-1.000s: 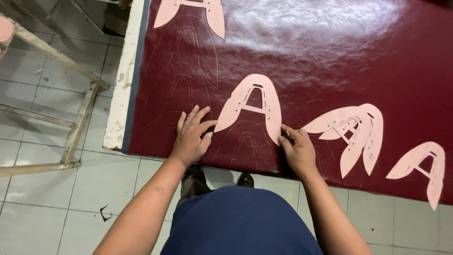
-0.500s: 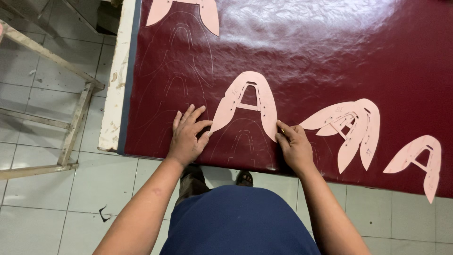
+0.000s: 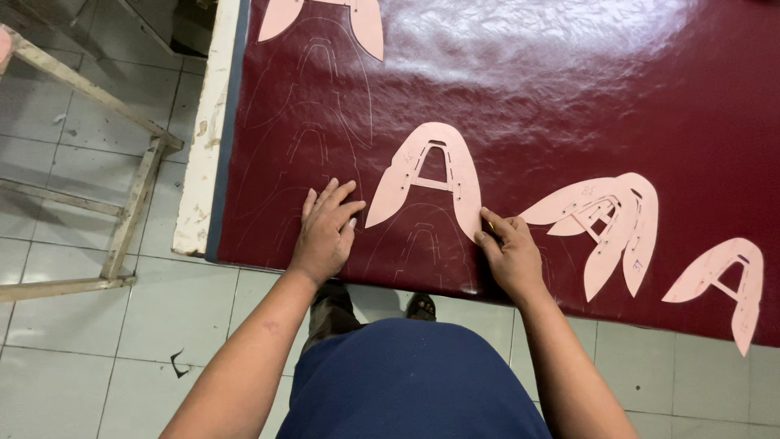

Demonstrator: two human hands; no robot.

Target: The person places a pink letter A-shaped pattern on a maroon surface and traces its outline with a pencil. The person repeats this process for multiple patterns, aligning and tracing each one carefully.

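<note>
Pink A-shaped card template [image 3: 428,177] shifted up-left on maroon leather sheet [image 3: 569,97]; left hand [image 3: 327,232] flat, open beside it; right hand [image 3: 508,254] pinching thin marker at template's right leg

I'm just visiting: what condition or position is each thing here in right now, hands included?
Left hand: flat, fingers spread on the maroon sheet, beside the template.
Right hand: pinching a thin pen-like tool at the template's right leg.
Middle pink template: lying flat.
Stacked pink templates: overlapping, fanned.
Single pink template: flat, near the sheet's edge.
Maroon sheet: spread out, glossy, marked with traced outlines.
Wooden frame: standing on the tiled floor.
</note>
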